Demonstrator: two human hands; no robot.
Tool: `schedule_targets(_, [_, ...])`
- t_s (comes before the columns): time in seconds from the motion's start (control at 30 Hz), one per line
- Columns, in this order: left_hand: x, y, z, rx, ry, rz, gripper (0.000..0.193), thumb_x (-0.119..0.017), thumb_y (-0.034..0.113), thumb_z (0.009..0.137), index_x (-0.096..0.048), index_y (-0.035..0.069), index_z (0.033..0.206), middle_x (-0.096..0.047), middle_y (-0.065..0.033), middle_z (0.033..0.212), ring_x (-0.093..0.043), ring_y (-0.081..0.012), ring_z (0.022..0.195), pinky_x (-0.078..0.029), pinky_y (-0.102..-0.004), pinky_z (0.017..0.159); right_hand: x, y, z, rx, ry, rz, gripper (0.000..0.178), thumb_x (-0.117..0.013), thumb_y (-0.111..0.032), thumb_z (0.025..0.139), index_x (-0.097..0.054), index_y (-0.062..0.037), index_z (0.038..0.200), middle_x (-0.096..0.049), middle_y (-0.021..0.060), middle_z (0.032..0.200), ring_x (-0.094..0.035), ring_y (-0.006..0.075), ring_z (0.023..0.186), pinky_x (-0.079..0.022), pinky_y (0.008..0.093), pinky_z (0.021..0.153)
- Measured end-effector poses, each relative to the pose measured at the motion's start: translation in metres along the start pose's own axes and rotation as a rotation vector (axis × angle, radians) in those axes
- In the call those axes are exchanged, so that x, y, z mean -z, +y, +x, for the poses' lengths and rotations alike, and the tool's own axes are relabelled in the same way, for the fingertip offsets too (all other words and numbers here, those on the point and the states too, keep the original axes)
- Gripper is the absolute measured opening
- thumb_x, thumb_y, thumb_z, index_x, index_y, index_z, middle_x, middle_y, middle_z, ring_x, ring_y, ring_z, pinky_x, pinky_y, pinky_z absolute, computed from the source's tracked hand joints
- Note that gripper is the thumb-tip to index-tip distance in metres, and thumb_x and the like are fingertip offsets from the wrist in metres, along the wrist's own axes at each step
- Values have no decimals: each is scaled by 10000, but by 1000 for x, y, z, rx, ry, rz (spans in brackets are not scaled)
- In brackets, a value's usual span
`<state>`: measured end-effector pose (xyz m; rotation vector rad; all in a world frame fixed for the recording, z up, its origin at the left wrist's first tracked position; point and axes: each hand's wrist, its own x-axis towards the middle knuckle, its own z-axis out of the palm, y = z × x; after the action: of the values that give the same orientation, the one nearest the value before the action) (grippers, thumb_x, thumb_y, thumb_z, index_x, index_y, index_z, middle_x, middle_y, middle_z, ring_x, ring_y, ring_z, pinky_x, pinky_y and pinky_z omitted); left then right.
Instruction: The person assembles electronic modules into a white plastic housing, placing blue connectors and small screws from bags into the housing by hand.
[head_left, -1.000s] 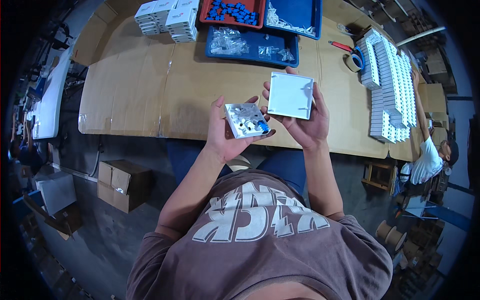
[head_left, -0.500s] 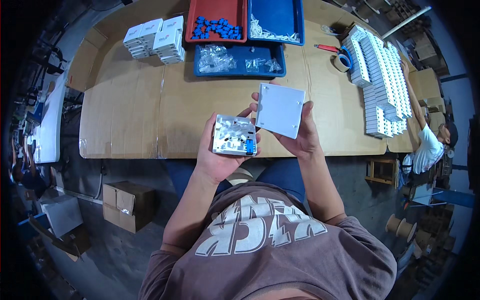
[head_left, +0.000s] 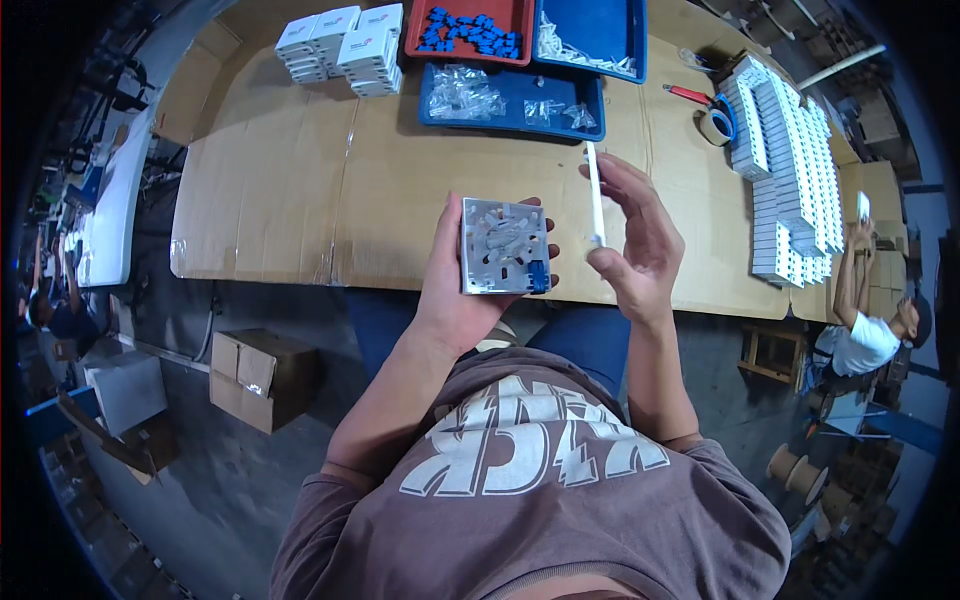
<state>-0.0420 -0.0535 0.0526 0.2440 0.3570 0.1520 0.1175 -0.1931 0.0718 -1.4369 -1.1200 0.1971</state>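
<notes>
My left hand point(head_left: 446, 285) cradles a square white plastic box base point(head_left: 476, 275), its open side facing up. Inside lie what look like small clear bags and white parts, with a blue connector piece point(head_left: 539, 276) in the corner toward me on the right. To the right of the base, my right hand point(head_left: 643, 243) grips a flat white lid point(head_left: 596, 196) by its edges. The lid is turned edge-on, so only its thin side shows. Base and lid are apart, both held above the near part of the cardboard-covered table.
At the back, a red tray point(head_left: 470, 60) holds blue connectors, one blue tray point(head_left: 640, 40) white parts, another blue tray point(head_left: 510, 128) clear bags. White boxes point(head_left: 365, 52) stand back left. On the right are tape point(head_left: 716, 127), a red-handled cutter point(head_left: 686, 94), stacked white boxes point(head_left: 785, 180) and a person point(head_left: 868, 335).
The lid has turned from showing its flat face to edge-on, and my right hand has moved right. The base is more level and farther from the lid.
</notes>
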Motion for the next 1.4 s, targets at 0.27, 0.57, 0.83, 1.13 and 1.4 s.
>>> schedule_targets(0.27, [-6, -5, -3, -1, 76, 16, 747, -305, 598, 1064, -508, -4, 1456, -658, -188, 1276, -660, -382, 1141, -536, -579, 965, -19, 0, 8, -299, 29, 632, 755, -594, -540, 1000, -500, 45, 1469, -579, 233, 1410, -600, 328, 1291, -455, 457, 1104])
schedule_targets(0.57, [-8, -13, 3, -79, 198, 80, 584, -295, 613, 1081, -531, 127, 1303, -661, -93, 1137, -693, -243, 1028, -598, -511, 850, -30, 12, 5, -136, -227, 214, 561, -546, -404, 1044, -594, 33, 1393, -586, 174, 1379, -587, 255, 1213, -450, 365, 1044])
schedule_targets(0.83, [-2, -16, 10, -62, 216, 82, 572, -277, 616, 1085, -554, 186, 1342, -657, -41, 1223, -668, -211, 1111, -547, -482, 918, -39, 16, 4, -137, -248, 165, 526, -536, -384, 1031, -626, 26, 1346, -617, 201, 1329, -595, 316, 1241, -436, 398, 1067])
schedule_targets(1.13, [3, -18, 2, -60, 218, 35, 618, -265, 644, 1077, -515, 187, 1410, -634, -52, 1296, -639, -220, 1186, -529, -489, 970, -43, 19, -3, -135, -252, 193, 554, -510, -400, 1038, -621, 57, 1330, -626, 223, 1311, -605, 323, 1235, -446, 390, 1057])
schedule_targets(1.4, [8, -17, 4, -30, 166, 63, 633, -266, 640, 1077, -502, 169, 1427, -638, -73, 1289, -656, -240, 1167, -557, -497, 960, -38, 12, -3, -103, -302, 144, 517, -459, -341, 1064, -605, 70, 1341, -621, 238, 1327, -610, 346, 1236, -454, 388, 1051])
